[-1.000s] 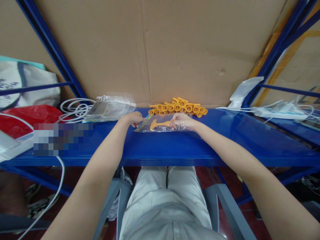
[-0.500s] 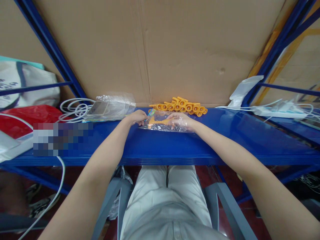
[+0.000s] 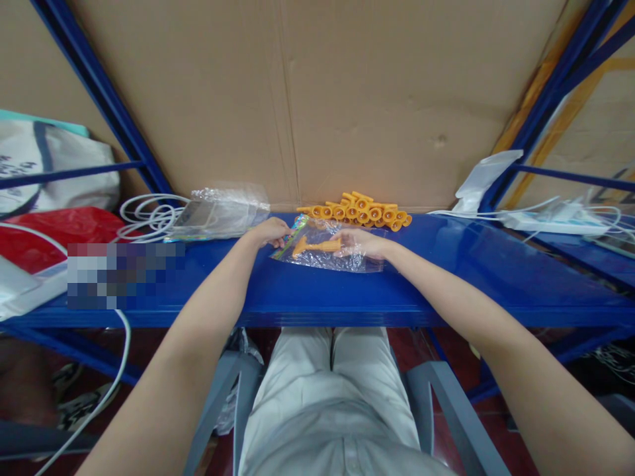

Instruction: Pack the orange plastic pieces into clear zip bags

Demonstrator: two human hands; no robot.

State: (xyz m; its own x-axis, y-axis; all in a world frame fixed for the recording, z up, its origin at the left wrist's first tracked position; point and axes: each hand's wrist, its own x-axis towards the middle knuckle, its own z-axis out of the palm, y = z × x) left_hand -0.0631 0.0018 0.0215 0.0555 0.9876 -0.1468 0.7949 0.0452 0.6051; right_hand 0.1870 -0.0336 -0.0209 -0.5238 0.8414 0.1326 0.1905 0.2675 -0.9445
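A clear plastic bag (image 3: 360,263) with a colourful printed strip along its left end lies on the blue tabletop before me. Inside its outline is a yellow-orange plastic piece (image 3: 317,246), narrow in the middle and wider at its ends. With bent fingers my left hand (image 3: 272,231) pinches the bag's printed end. My right hand (image 3: 362,243) has its fingertips closed at the right end of the yellow-orange piece; whether bag film lies between them I cannot tell. Just behind the bag, against the cardboard, is a stacked pile of similar yellow-orange pieces (image 3: 362,213).
Left of my hands lies a stack of clear bags (image 3: 218,215), beside a coiled white cable (image 3: 149,218) and a red bag (image 3: 69,231). A cardboard sheet (image 3: 372,99) closes off the back. White cables and a white power strip (image 3: 555,221) sit at the right.
The bag has flattened and shifted slightly toward me, with its printed strip now more visible. The piece in it shows more fully, and my right hand has moved slightly down.
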